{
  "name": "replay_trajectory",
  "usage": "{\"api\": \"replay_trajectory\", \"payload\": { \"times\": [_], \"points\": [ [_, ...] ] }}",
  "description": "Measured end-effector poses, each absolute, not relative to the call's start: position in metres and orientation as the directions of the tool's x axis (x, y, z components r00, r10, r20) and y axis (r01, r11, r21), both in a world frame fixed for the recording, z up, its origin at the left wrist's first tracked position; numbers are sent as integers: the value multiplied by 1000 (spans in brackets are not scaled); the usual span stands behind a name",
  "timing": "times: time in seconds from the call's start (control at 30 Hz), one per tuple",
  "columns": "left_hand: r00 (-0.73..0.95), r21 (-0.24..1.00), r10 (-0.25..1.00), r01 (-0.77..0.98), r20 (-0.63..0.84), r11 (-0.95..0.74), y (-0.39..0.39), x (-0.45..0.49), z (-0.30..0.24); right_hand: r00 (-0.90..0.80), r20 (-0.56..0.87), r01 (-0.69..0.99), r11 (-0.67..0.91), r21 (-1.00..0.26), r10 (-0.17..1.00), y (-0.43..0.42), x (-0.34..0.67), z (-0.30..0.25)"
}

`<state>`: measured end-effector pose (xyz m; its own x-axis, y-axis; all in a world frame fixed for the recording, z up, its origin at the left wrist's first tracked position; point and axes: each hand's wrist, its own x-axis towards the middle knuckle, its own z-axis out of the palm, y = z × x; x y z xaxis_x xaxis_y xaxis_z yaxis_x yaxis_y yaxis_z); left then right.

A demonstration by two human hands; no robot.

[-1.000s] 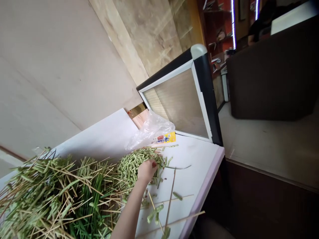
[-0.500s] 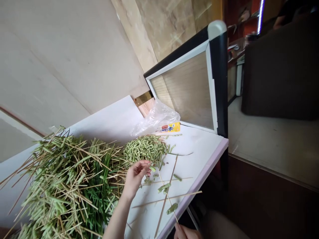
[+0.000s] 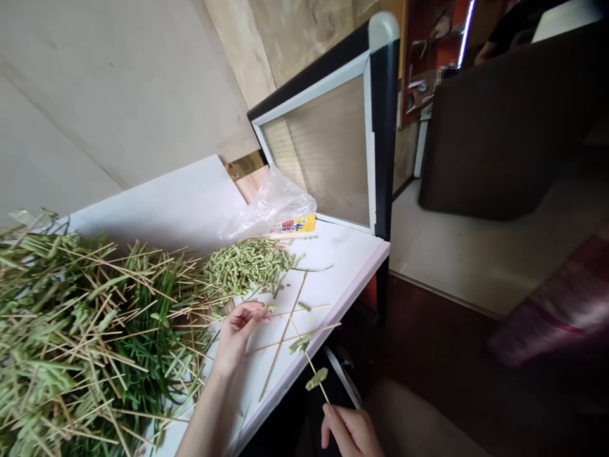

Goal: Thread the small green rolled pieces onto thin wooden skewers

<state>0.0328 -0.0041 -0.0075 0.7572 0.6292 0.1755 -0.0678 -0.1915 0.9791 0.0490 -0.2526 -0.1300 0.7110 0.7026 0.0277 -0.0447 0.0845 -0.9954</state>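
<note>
My left hand (image 3: 240, 330) is closed in a pinch on a small cut piece of green bean (image 3: 271, 308), just above the white table. In my right hand (image 3: 351, 430), past the table's front edge, is the lower end of a thin wooden skewer (image 3: 310, 363). Green bean pieces (image 3: 316, 379) are threaded on it in two spots, with its tip slanting up toward my left hand. Behind my left hand lies a heap of short cut beans (image 3: 247, 263). A large pile of loaded skewers and long green beans (image 3: 85, 343) fills the left side.
Loose skewers (image 3: 280, 339) and a stray bean piece (image 3: 304, 306) lie on the white tabletop (image 3: 328, 254). A clear plastic bag (image 3: 273, 200) and a yellow packet (image 3: 302, 223) sit at the back by a framed panel (image 3: 328, 152). A person's arm (image 3: 485, 52) shows beyond a dark seat back (image 3: 495, 127).
The view has swung right, so the table things sit farther left. My right hand has risen more into view, and the skewer now reaches out over the table's edge. My left hand keeps its pinch.
</note>
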Motion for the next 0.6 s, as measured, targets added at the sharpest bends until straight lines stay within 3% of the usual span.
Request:
{"api": "replay_trajectory", "payload": {
  "times": [0.6],
  "points": [
    [743, 957, 625, -70, 238, -281, -7, 33, -2, 695, -64, -105, 12, -994, 716, -329, 45, -122]
  ]
}}
